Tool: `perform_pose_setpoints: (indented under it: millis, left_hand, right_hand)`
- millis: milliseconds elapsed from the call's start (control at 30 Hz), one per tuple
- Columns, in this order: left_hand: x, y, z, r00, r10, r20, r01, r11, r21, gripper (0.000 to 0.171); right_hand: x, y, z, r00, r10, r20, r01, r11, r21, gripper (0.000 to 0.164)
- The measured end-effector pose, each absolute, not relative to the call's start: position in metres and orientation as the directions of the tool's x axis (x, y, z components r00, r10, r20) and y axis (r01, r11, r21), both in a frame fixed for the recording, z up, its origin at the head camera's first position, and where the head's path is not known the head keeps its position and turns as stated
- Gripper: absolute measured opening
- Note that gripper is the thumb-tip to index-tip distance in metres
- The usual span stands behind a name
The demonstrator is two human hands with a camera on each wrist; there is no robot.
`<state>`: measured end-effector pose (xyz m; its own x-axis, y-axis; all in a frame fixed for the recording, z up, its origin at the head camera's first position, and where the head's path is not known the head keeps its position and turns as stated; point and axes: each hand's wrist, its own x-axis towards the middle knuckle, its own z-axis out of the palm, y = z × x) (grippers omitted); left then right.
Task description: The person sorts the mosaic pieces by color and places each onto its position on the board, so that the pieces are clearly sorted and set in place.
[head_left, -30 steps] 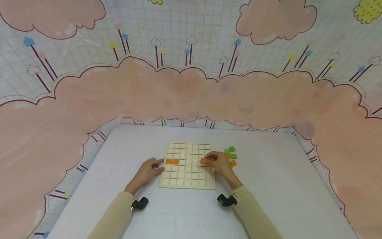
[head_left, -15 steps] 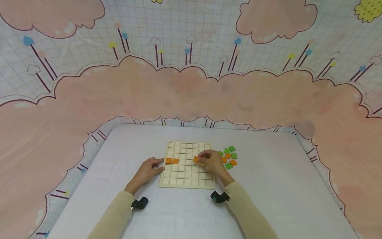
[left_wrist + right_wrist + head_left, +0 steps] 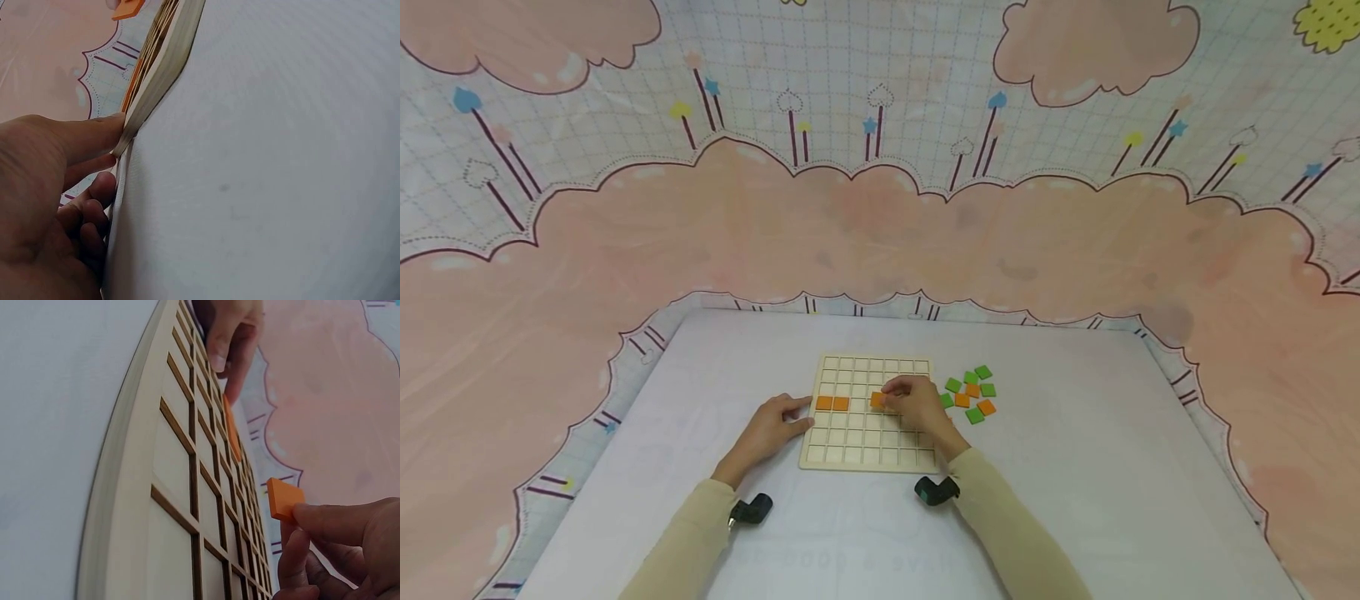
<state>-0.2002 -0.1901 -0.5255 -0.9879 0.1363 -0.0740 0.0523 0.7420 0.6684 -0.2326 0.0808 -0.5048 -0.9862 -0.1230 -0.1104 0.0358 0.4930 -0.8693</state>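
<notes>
A square wooden grid board [image 3: 870, 457] lies on the table, two orange tiles [image 3: 832, 404] side by side in a row at its left edge. My right hand [image 3: 917, 402] pinches another orange tile [image 3: 286, 499] between thumb and fingers, over the middle columns of the board. In the right wrist view this tile shows apart from the grid surface. My left hand [image 3: 772, 429] touches the board's left edge, its thumb and index finger spread along it. The left wrist view shows that hand's fingertips right at the board's side [image 3: 164, 69].
To the right of the board, several loose green tiles [image 3: 983, 372] and orange tiles [image 3: 987, 407] lie scattered on the white tabletop [image 3: 1075, 467]. A cloth backdrop [image 3: 880, 233] with clouds surrounds the table. Each wrist carries a small black camera [image 3: 937, 491].
My right hand has moved left over the board with the orange tile, from the right columns to near the middle, uncovering more loose tiles. My left hand has stayed at the board's edge.
</notes>
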Motion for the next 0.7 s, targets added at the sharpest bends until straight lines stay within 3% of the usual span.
perform_pose_setpoints:
  millis: [700]
  left_hand:
    - [-0.201,-0.191,-0.525,-0.987,0.146,-0.064,0.067,0.743,0.666,0.048]
  right_hand:
    - [-0.232,0.055,-0.511,-0.982,-0.178,-0.063,-0.034,0.494,-0.869,0.007]
